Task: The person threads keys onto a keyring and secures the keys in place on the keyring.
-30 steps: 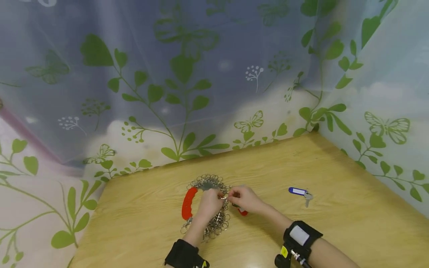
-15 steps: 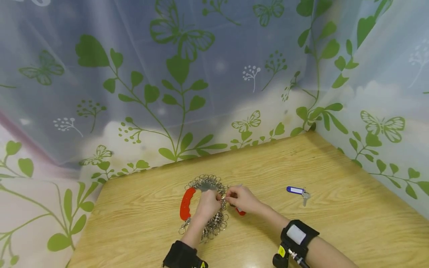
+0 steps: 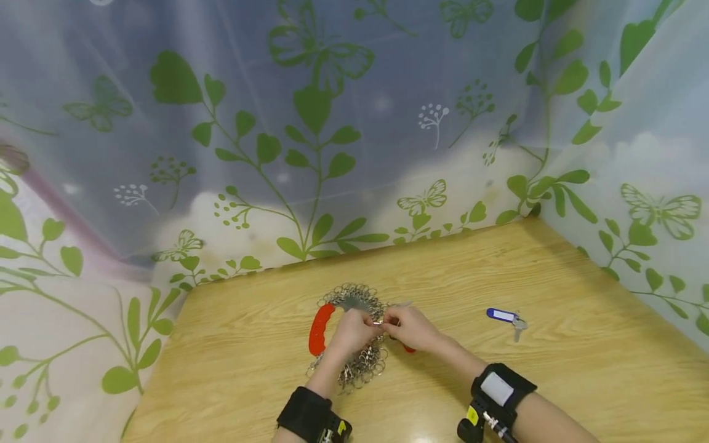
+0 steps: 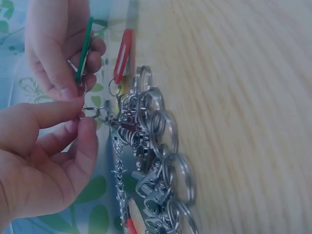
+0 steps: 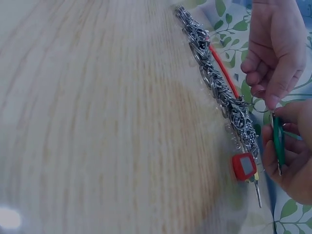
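A large bunch of metal split rings and clasps (image 3: 362, 371) lies on the table around a curved red handle (image 3: 319, 330). My left hand (image 3: 350, 330) pinches a small ring linked to this bunch between thumb and fingertips. Right beside it, my right hand (image 3: 414, 327) holds a green key tag (image 4: 85, 51) in its fingers, with a key partly hidden behind it. The tag's small ring is pinched at the fingertips, which meet those of the left hand. A red key tag (image 5: 243, 166) with a key lies by the bunch, under the right hand.
A blue key tag (image 3: 502, 315) with a silver key (image 3: 518, 329) lies on the wooden table (image 3: 554, 369) to the right. A patterned curtain (image 3: 343, 154) hangs behind the table and along its sides.
The head view has shifted slightly. Both hands stay together at the bunch, with small finger movements where the rings meet.
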`<state>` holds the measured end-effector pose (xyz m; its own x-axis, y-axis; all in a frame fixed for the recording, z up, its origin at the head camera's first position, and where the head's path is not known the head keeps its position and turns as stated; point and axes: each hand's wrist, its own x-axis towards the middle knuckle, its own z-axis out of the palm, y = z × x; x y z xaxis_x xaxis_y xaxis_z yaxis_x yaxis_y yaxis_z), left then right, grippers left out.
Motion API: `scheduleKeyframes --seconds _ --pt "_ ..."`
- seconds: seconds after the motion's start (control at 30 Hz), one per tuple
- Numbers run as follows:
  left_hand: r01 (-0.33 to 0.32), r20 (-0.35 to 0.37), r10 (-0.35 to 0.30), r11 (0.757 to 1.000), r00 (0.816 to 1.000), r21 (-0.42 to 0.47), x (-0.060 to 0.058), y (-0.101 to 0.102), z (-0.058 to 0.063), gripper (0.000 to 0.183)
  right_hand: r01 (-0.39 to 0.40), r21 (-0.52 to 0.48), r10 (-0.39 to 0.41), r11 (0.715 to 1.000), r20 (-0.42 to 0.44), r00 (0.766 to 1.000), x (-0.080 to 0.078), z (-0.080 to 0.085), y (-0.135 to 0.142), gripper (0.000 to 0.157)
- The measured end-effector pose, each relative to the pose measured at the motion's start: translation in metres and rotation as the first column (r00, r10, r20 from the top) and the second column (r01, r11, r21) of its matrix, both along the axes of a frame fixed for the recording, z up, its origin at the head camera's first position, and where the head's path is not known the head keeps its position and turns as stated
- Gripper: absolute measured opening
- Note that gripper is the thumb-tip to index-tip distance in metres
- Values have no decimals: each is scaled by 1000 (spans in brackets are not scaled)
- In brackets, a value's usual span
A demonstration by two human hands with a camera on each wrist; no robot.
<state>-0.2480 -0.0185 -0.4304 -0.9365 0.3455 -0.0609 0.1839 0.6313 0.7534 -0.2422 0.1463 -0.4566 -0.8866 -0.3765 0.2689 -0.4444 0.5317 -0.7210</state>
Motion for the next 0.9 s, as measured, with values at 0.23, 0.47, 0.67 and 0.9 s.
scheduleKeyframes --seconds 0.23,0.47,0.67,0.9 --pt "-7 222 -31 985 975 170 -3 -8 -1 22 -3 -9 4 1000 19 1000 -1 3 0 10" --pt "78 240 -131 973 962 217 -4 -11 -1 17 5 -9 -5 1000 11 1000 -2 4 1 10" --pt "119 198 -157 974 968 192 -6 -12 -5 19 4 15 -5 1000 37 999 -1 6 1 9" --pt "121 82 -127 990 989 73 -5 -8 -7 27 -1 86 -3 996 51 999 -1 10 -1 8"
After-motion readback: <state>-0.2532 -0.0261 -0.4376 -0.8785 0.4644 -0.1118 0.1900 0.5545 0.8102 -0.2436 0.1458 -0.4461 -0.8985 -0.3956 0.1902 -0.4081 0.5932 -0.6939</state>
